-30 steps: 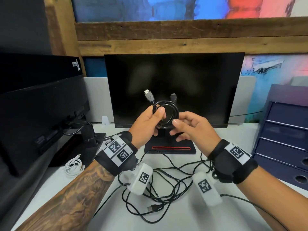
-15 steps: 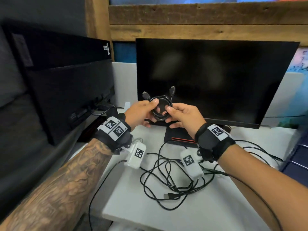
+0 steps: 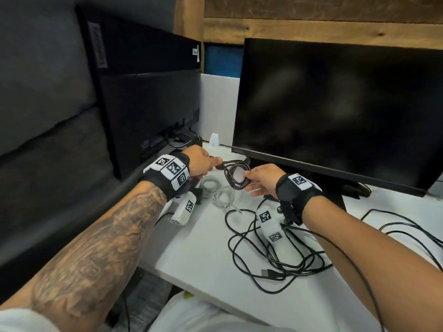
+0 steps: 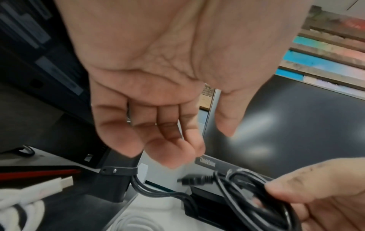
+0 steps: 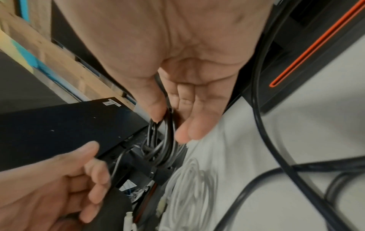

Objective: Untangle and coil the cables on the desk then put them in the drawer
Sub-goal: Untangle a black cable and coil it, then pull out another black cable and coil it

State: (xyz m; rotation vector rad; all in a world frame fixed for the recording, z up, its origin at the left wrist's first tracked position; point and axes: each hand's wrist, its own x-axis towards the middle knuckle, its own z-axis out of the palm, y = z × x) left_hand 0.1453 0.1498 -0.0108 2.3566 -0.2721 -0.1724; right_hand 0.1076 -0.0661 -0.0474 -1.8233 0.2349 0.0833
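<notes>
A small coiled black cable hangs just above the desk's back left area. My right hand pinches its right side between thumb and fingers. My left hand hovers beside the coil's left plug, fingers loosely curled and holding nothing. Two coiled white cables lie on the desk under the hands. A tangle of loose black cables sprawls on the white desk nearer to me. No drawer is in view.
A dark monitor stands right behind the hands, its base by my right wrist. A second black monitor stands at the left. The desk's left edge drops off beside my left forearm.
Both hands came down and to the left with the coil, over the white cables. My left hand let go of the coil; only the right holds it now.
</notes>
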